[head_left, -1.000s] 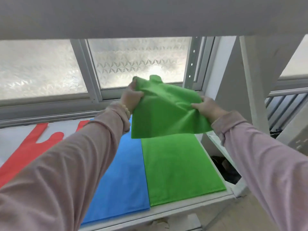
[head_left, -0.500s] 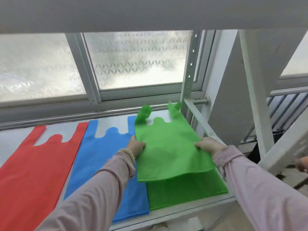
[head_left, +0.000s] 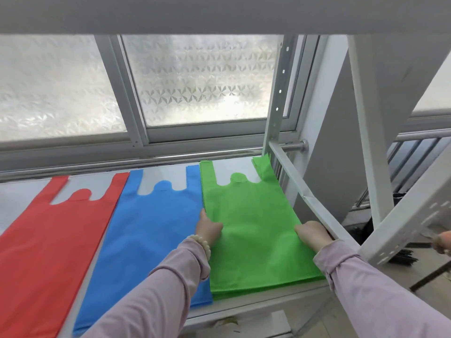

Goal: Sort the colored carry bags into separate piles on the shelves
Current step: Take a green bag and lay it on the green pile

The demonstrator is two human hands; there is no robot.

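- The red pile (head_left: pixel 44 240) lies flat on the shelf (head_left: pixel 256 304), far left of the green pile (head_left: pixel 253 230), handles pointing toward the window.
- The blue pile (head_left: pixel 151 235) lies just left of the green pile. Their long edges touch or nearly touch.
- The left hand (head_left: pixel 210 228) sits on the green pile's left edge about halfway along. Its fingers are close together on the fabric; whether they pinch the top bag or only press it, I cannot tell.
- The green pile holds several bags roughly squared, and the top one lies flat on it. The step in hand looks like the end of placing a green bag.
- The right hand (head_left: pixel 311 232) sits on the green pile's right edge with fingers bent and bunched. The grip is again unclear.
- The upright (head_left: pixel 278 93) stands right of the green pile at the back corner.
- The next move probably calls for letting go without dragging the top bag askew, then fetching another bag. No unsorted bags are in view.
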